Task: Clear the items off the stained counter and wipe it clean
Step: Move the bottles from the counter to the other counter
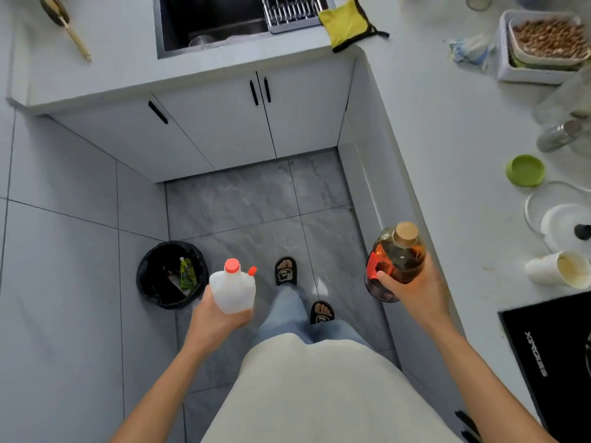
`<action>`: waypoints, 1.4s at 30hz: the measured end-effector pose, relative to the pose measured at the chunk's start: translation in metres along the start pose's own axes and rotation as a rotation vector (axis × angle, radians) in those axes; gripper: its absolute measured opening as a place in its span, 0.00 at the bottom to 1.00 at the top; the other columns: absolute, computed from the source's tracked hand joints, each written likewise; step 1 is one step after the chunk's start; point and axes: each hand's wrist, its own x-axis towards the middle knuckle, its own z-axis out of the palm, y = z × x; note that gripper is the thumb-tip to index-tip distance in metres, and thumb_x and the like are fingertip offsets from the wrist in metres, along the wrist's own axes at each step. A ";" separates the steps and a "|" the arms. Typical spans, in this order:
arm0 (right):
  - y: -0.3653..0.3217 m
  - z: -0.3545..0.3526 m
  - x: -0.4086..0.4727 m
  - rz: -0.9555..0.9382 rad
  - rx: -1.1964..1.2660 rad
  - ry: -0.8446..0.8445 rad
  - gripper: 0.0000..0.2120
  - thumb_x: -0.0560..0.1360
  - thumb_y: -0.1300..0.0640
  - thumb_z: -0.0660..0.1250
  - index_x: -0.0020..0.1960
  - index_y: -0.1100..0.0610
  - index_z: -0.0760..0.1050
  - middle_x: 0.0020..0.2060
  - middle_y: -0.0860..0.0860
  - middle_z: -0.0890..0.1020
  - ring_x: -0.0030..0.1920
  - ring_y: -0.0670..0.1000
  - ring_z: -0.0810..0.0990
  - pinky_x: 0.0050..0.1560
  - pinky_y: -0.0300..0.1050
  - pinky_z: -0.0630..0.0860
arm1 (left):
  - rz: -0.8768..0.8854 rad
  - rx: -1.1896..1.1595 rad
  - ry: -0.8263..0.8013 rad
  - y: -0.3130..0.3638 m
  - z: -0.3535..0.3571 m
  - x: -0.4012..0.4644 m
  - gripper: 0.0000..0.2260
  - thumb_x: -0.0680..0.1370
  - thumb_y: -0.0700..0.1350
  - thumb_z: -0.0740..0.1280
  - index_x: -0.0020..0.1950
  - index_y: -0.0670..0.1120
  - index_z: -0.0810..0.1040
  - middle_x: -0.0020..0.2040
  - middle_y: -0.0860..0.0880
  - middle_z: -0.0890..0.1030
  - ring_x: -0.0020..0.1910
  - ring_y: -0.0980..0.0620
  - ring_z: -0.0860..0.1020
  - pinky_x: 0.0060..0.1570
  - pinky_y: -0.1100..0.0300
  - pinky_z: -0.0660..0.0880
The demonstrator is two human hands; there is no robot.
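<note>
My left hand [214, 318] grips a white plastic jug [232, 290] with red caps, held upright over the floor beside the bin. My right hand [412, 287] grips a brown glass bottle [396, 260] with a tan cap and red label, held at the counter's front edge. The white counter [441, 148] runs along the right, with faint stains near a tipped paper cup [558, 270]. A yellow cloth [350, 24] lies at the counter corner by the sink [211, 24].
On the counter: a green lid [525, 170], a glass plate with a white lid [563, 215], glass jars [564, 132], a tray of nuts [543, 43], a black cooktop [556, 353]. A black trash bin [171, 273] stands on the floor at left. A brush [64, 25] lies far left.
</note>
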 end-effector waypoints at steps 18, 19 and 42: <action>-0.093 0.035 0.126 0.220 0.038 0.134 0.34 0.61 0.42 0.83 0.59 0.36 0.67 0.50 0.34 0.80 0.50 0.45 0.79 0.44 0.32 0.70 | 0.143 0.065 -0.130 0.191 -0.067 0.228 0.25 0.63 0.56 0.78 0.55 0.74 0.73 0.47 0.63 0.84 0.45 0.56 0.82 0.42 0.56 0.80; -0.095 0.033 0.128 0.237 0.048 0.148 0.34 0.61 0.43 0.83 0.57 0.33 0.65 0.48 0.32 0.79 0.49 0.45 0.78 0.43 0.31 0.69 | 0.165 0.074 -0.143 0.208 -0.065 0.240 0.27 0.63 0.57 0.79 0.57 0.73 0.73 0.48 0.64 0.84 0.44 0.57 0.83 0.41 0.58 0.79; -0.208 -0.017 0.366 0.193 0.225 0.212 0.39 0.58 0.37 0.81 0.65 0.30 0.66 0.55 0.27 0.79 0.54 0.26 0.76 0.52 0.30 0.73 | 0.284 0.276 -0.259 0.430 -0.046 0.395 0.35 0.63 0.57 0.82 0.67 0.63 0.73 0.52 0.61 0.85 0.47 0.59 0.85 0.43 0.59 0.80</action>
